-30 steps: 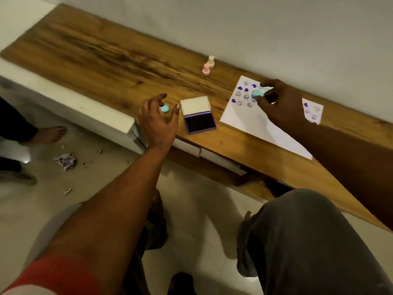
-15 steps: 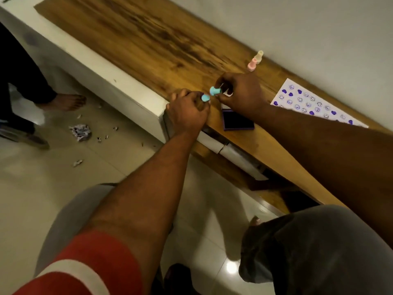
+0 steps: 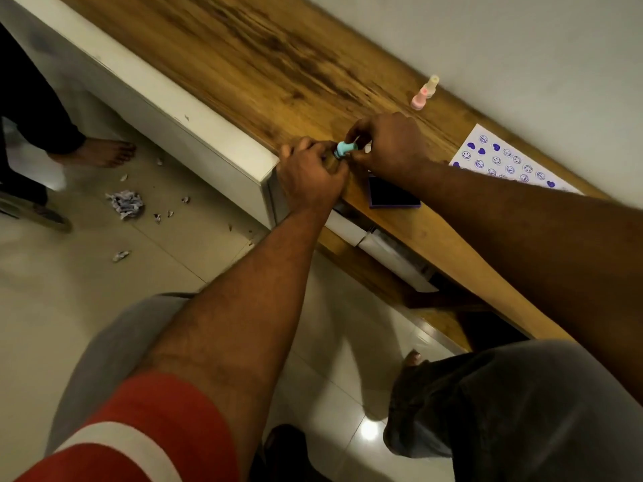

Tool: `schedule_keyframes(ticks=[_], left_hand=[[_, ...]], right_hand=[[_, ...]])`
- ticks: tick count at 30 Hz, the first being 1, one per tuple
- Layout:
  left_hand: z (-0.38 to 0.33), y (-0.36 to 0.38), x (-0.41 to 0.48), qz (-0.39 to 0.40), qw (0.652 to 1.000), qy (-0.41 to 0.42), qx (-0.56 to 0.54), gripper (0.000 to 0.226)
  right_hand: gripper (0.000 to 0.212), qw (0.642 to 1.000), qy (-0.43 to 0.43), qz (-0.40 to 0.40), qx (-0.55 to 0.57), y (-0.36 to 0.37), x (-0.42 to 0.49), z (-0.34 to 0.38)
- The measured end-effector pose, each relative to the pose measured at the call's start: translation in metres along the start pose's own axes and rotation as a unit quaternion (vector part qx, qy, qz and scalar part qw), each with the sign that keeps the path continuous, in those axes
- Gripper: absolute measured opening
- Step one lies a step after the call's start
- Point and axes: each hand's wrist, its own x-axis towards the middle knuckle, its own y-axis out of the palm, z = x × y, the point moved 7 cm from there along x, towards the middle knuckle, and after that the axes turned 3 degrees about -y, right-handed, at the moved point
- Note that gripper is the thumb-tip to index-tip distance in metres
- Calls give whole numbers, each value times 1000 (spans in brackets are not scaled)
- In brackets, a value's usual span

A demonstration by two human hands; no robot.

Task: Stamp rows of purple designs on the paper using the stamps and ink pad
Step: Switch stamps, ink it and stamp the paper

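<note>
At the front edge of the worktop (image 3: 243,53), just left of the ink pad (image 3: 393,196), both hands meet on the teal stamp (image 3: 345,148). The left hand (image 3: 313,175) has its fingers curled round the stamp's near end. The right hand (image 3: 389,147) pinches the far end between thumb and fingertips. Whether they are pulling a cap off or pushing one on cannot be told.

The teal stamp looks like a small, light, hard plastic peg. It should be stiff enough for a firm pinch and smooth enough to slip from inky fingers. It is best held by the waist of the handle, well clear of the wet face.

The ink pad is a shallow open case with a dark purple pad inside, lying flat near the front edge. Its lid is mostly hidden behind the right hand.

The paper (image 3: 501,158) lies to the right, towards the back edge, carrying rows of purple hearts and smiley faces. It is thin and likely to shift under a stamp unless steadied.

A pink stamp (image 3: 419,98) and a cream stamp (image 3: 431,85) stand upright, just beside each other, by the back edge.
</note>
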Motion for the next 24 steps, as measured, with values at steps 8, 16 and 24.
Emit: schedule_keyframes(ticks=[8,16,24], left_hand=[[6,4,6,4,1000,-13,-1,47],[7,7,7,0,1000,-11,-11,47],[7,8,10,-4,999,-24,-32,40]], right_hand=[[37,995,-10,68,-76,0,28,8],[34,968,-86,152,-183,0,45,33],[28,939,-177,118,-271,2,28,36]])
